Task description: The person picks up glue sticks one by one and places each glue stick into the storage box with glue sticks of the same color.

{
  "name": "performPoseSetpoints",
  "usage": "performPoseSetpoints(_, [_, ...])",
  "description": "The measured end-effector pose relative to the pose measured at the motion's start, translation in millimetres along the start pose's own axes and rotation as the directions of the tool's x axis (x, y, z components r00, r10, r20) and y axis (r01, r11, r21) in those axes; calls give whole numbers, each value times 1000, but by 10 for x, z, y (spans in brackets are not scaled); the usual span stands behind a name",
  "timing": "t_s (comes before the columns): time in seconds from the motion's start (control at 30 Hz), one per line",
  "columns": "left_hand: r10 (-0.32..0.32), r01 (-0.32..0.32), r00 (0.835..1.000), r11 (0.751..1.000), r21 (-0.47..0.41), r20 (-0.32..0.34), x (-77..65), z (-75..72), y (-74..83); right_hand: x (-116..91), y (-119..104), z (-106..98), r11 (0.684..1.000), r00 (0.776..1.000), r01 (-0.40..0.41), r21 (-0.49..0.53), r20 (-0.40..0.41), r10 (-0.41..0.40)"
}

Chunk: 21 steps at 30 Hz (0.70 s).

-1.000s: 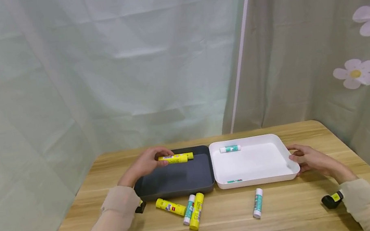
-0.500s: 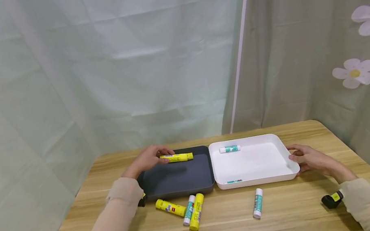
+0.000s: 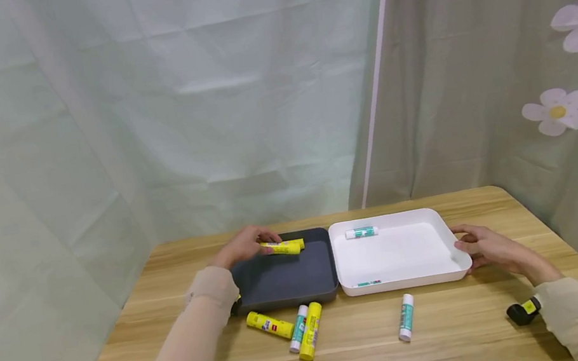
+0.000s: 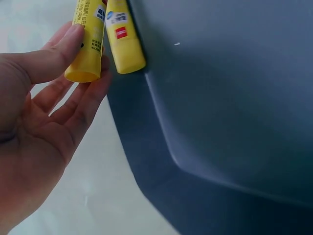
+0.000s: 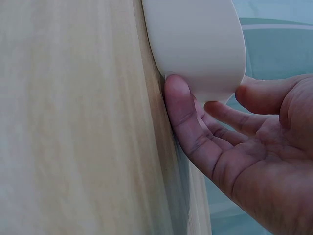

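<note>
My left hand (image 3: 244, 245) pinches a yellow glue stick (image 4: 88, 49) between thumb and fingers, at the back of the dark grey tray (image 3: 283, 281). Beside it, a second yellow glue stick (image 4: 126, 44) lies against that tray's wall, mostly hidden in the head view. At the white tray's (image 3: 401, 257) right end, my right hand (image 3: 491, 249) grips the outer wall, thumb at the rim and a fingertip low by the base. Inside the white tray are a white-and-teal glue stick (image 3: 361, 233) at the back and another (image 3: 367, 283) partly hidden by the front wall.
In front of the trays lie a yellow glue stick (image 3: 270, 324), a white-and-teal one (image 3: 299, 328) and another yellow one (image 3: 310, 331), close together. Further right is a lone white-and-teal glue stick (image 3: 405, 318). Curtains (image 3: 254, 115) hang behind the wooden table (image 3: 367, 360).
My left hand has shifted right along the back of the dark tray, carrying the yellow glue stick, which now tilts slightly. The right hand has stayed at the white tray.
</note>
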<state>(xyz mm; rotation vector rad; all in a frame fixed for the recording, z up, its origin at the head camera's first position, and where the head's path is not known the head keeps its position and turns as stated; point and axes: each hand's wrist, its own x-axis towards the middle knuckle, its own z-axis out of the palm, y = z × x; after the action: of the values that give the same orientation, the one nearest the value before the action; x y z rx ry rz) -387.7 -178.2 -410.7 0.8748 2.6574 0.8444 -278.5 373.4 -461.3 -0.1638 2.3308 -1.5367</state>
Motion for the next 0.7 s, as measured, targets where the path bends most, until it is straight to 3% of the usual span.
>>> performPoseSetpoints(0.13, [-12, 12, 1000, 1000, 16, -1, 21, 54, -5, 1, -7, 2, 1000, 1000, -1, -2, 3, 1])
performPoseSetpoints(0.37, [-86, 86, 996, 993, 83, -14, 32, 124, 58, 14, 23, 22, 1000, 1000, -1, 1, -1, 1])
performPoseSetpoints(0.7, [-100, 99, 995, 988, 121, -2, 86, 153, 91, -13, 14, 15, 1000, 1000, -1, -2, -1, 1])
